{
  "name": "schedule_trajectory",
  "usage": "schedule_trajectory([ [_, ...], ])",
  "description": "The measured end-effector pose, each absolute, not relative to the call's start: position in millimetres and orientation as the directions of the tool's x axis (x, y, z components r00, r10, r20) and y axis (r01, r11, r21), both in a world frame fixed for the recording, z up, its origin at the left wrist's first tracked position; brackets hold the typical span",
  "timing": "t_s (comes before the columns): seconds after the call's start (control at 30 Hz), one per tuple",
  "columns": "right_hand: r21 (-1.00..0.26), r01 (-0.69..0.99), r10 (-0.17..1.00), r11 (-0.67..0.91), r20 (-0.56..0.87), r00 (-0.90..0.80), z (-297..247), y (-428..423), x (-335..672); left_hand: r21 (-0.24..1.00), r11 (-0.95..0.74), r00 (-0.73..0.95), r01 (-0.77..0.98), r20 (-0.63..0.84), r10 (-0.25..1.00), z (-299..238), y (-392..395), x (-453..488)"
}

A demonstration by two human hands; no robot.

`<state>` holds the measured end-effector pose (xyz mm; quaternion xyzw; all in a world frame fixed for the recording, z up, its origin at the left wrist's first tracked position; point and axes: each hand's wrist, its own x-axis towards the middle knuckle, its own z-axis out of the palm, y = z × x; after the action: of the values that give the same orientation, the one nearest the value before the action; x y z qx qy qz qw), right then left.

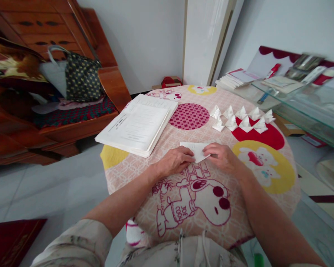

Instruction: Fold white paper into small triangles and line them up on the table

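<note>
A small folded sheet of white paper [198, 151] lies on the cloth-covered round table [167, 189] in front of me. My left hand [177, 159] has its fingers closed on the paper's left edge, and my right hand [220, 155] pinches its right side. The paper's lower edge comes to a blunt point between the hands. Faint print shows on it. Beyond my right hand stand several folded white paper pieces [245, 124] with pointed tops, set in two rows. To the left of my hands lies a thick stack of printed paper sheets [140, 124].
At the right, a glass shelf [308, 104] holds papers, a metal container and a red marker [273, 70]. A wooden sofa [111, 83] with a patterned bag [82, 76] stands at the left. A red box [171, 81] sits behind the table.
</note>
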<state>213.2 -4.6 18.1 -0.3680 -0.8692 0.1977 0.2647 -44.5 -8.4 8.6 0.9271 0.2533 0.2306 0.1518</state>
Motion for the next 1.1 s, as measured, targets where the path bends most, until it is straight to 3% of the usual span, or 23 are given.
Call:
schedule_trajectory([
  [0.1,-0.639,0.5,0.788,0.584,0.299,-0.538,19.0,-0.1,218.5,0.384,-0.835,0.78,0.394,0.341,0.524,11.1,-9.3,-43.9],
  [0.2,-0.659,0.512,0.813,0.551,0.284,-0.509,20.5,1.9,214.6,0.373,-0.841,0.795,0.391,0.323,0.513,12.9,-9.5,-43.7],
  [0.6,-0.547,0.635,0.838,0.545,0.347,-0.421,11.1,12.0,181.1,0.442,-0.792,0.776,0.421,0.275,0.567,18.0,-10.7,-42.8],
  [1.1,-0.495,0.736,0.885,0.462,0.311,-0.346,9.4,15.3,170.4,0.343,-0.82,0.806,0.458,0.229,0.546,17.2,-9.9,-42.1],
])
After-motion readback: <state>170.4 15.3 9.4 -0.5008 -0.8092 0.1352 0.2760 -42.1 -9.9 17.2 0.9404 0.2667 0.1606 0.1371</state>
